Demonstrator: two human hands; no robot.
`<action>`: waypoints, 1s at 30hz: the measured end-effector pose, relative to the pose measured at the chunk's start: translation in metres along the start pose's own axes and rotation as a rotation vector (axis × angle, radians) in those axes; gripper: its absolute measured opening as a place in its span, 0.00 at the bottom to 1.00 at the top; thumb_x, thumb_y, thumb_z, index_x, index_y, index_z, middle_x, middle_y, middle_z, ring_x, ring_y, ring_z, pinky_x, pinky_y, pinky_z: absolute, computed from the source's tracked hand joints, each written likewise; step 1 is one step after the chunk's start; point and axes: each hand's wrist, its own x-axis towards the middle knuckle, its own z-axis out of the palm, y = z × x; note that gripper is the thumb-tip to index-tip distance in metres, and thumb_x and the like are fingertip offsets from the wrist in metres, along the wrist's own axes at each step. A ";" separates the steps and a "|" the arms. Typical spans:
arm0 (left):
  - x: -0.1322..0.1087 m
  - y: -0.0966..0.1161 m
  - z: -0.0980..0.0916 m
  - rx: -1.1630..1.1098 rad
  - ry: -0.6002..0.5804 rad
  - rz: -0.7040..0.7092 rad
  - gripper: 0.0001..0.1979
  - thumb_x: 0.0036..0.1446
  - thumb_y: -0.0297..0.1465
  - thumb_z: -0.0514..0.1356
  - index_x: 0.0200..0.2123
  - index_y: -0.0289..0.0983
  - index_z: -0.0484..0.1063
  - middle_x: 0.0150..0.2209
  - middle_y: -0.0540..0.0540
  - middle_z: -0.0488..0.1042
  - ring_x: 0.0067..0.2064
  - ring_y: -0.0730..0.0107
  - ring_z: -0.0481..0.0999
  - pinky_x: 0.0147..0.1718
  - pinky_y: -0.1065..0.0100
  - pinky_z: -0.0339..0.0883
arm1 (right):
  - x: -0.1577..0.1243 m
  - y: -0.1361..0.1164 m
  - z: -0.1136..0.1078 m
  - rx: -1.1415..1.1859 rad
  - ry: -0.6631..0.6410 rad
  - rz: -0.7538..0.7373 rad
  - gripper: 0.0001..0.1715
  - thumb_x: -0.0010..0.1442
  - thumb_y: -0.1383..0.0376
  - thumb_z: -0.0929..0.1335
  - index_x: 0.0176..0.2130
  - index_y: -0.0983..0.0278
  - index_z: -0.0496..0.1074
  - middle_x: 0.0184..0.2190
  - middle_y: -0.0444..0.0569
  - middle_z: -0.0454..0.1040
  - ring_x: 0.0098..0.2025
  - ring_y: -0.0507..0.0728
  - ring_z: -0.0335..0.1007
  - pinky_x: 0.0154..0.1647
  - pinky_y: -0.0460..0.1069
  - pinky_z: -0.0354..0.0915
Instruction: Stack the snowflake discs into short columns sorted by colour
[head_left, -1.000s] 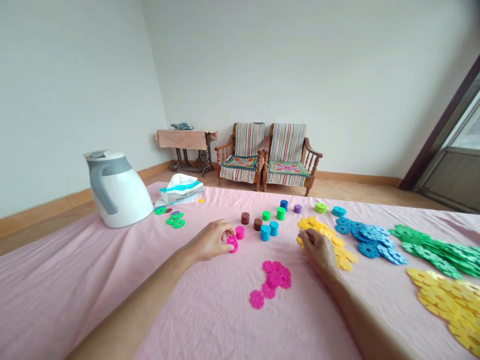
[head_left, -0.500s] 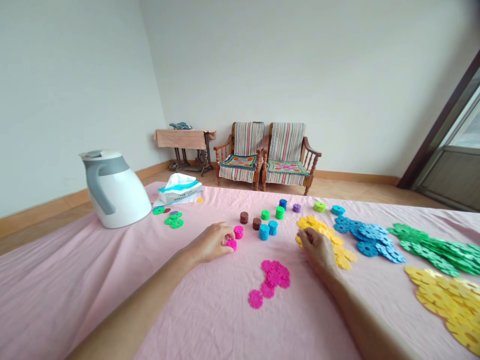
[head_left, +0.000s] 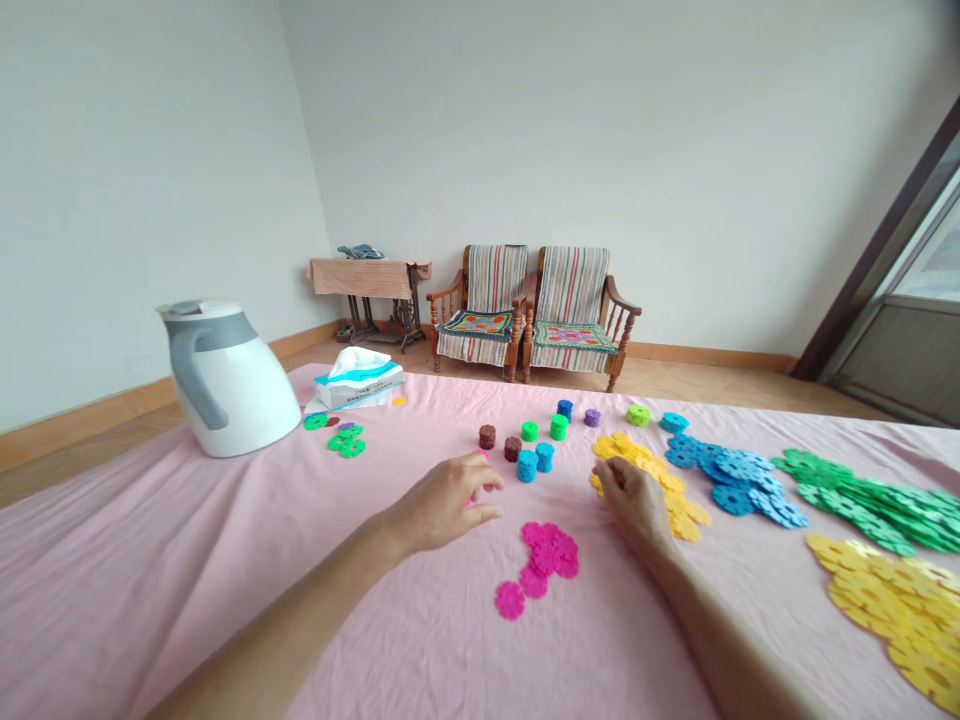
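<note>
My left hand (head_left: 446, 503) hovers over the pink cloth with thumb and fingers apart, holding nothing. It mostly hides two small pink disc stacks, whose edges peek out around the fingers. Loose pink notched flower discs (head_left: 553, 550) lie in a small heap between my hands. My right hand (head_left: 636, 497) rests closed at the near left side of a pile of yellow discs (head_left: 679, 510); whatever its fingers may hold is hidden. Beyond my left hand stand brown stacks (head_left: 513, 448) and blue stacks (head_left: 527, 466).
Green (head_left: 559, 427), dark blue and purple stacks stand farther back. Right of my right hand spread blue discs (head_left: 739, 470), green discs (head_left: 862, 495) and more yellow discs (head_left: 892, 610). A white jug (head_left: 244, 390) and tissue box (head_left: 360, 385) stand left, near loose green discs (head_left: 347, 442).
My left hand has let go of the near pink stack; its fingers have opened and shifted right, covering both pink stacks. My right hand stays closed in place.
</note>
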 end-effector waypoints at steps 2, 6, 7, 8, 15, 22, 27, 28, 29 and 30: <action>0.002 0.012 0.012 -0.030 -0.050 0.051 0.09 0.54 0.28 0.59 0.40 0.37 0.71 0.39 0.47 0.69 0.36 0.70 0.70 0.39 0.69 0.64 | 0.000 0.000 0.000 -0.001 0.001 0.001 0.21 0.58 0.54 0.57 0.22 0.62 0.66 0.17 0.44 0.65 0.22 0.52 0.62 0.23 0.45 0.49; 0.006 0.025 0.037 -0.047 -0.089 0.103 0.15 0.53 0.25 0.59 0.46 0.40 0.69 0.42 0.46 0.67 0.44 0.65 0.69 0.45 0.67 0.63 | 0.000 -0.001 -0.001 -0.006 0.003 0.001 0.21 0.57 0.54 0.57 0.21 0.62 0.64 0.16 0.43 0.64 0.21 0.52 0.62 0.23 0.45 0.49; 0.008 0.026 0.041 -0.043 -0.093 0.098 0.15 0.53 0.24 0.59 0.45 0.40 0.69 0.41 0.46 0.67 0.44 0.65 0.68 0.45 0.67 0.62 | 0.000 -0.001 -0.001 -0.006 0.003 0.000 0.21 0.57 0.54 0.57 0.21 0.63 0.64 0.16 0.43 0.64 0.21 0.52 0.62 0.23 0.45 0.49; 0.009 0.027 0.044 -0.040 -0.097 0.088 0.15 0.52 0.24 0.59 0.45 0.40 0.70 0.40 0.46 0.68 0.44 0.65 0.69 0.45 0.67 0.63 | 0.000 -0.001 -0.002 -0.005 0.004 -0.001 0.21 0.57 0.54 0.57 0.21 0.63 0.64 0.16 0.43 0.64 0.21 0.52 0.62 0.23 0.45 0.49; 0.013 0.022 0.045 -0.098 -0.089 -0.002 0.11 0.46 0.25 0.62 0.36 0.36 0.71 0.37 0.47 0.68 0.37 0.68 0.69 0.36 0.71 0.64 | 0.000 0.000 -0.001 -0.016 -0.007 0.006 0.21 0.58 0.54 0.57 0.22 0.62 0.65 0.17 0.44 0.65 0.22 0.52 0.62 0.23 0.45 0.49; 0.009 0.010 0.040 -0.171 -0.075 0.005 0.10 0.40 0.24 0.62 0.30 0.35 0.69 0.30 0.50 0.69 0.31 0.72 0.68 0.29 0.74 0.62 | 0.000 0.001 0.000 -0.014 -0.006 -0.005 0.21 0.57 0.54 0.57 0.22 0.63 0.65 0.17 0.45 0.66 0.23 0.53 0.63 0.23 0.45 0.50; 0.000 -0.019 0.005 -0.139 0.091 -0.093 0.10 0.42 0.23 0.59 0.33 0.35 0.70 0.32 0.50 0.70 0.32 0.73 0.68 0.31 0.73 0.62 | -0.001 -0.001 -0.001 -0.009 -0.001 -0.002 0.21 0.57 0.54 0.57 0.22 0.63 0.65 0.17 0.44 0.66 0.22 0.52 0.63 0.23 0.45 0.50; -0.001 -0.024 -0.002 -0.120 0.122 -0.115 0.10 0.43 0.23 0.59 0.33 0.36 0.70 0.32 0.50 0.70 0.32 0.73 0.68 0.32 0.73 0.62 | -0.001 -0.001 -0.001 -0.008 -0.002 -0.002 0.21 0.57 0.54 0.57 0.22 0.63 0.65 0.17 0.44 0.66 0.22 0.52 0.63 0.23 0.45 0.50; -0.003 -0.029 -0.008 -0.099 0.132 -0.141 0.10 0.43 0.23 0.60 0.33 0.36 0.70 0.32 0.50 0.70 0.33 0.72 0.68 0.33 0.73 0.62 | -0.001 -0.001 -0.001 -0.005 -0.004 -0.002 0.21 0.57 0.54 0.57 0.22 0.63 0.65 0.17 0.44 0.66 0.22 0.52 0.63 0.23 0.45 0.50; -0.004 -0.033 -0.013 -0.077 0.129 -0.161 0.09 0.43 0.24 0.60 0.32 0.36 0.71 0.32 0.50 0.70 0.33 0.72 0.68 0.33 0.72 0.61 | -0.001 -0.001 -0.002 0.000 -0.006 -0.002 0.21 0.57 0.54 0.57 0.22 0.62 0.65 0.17 0.44 0.66 0.23 0.52 0.63 0.23 0.45 0.50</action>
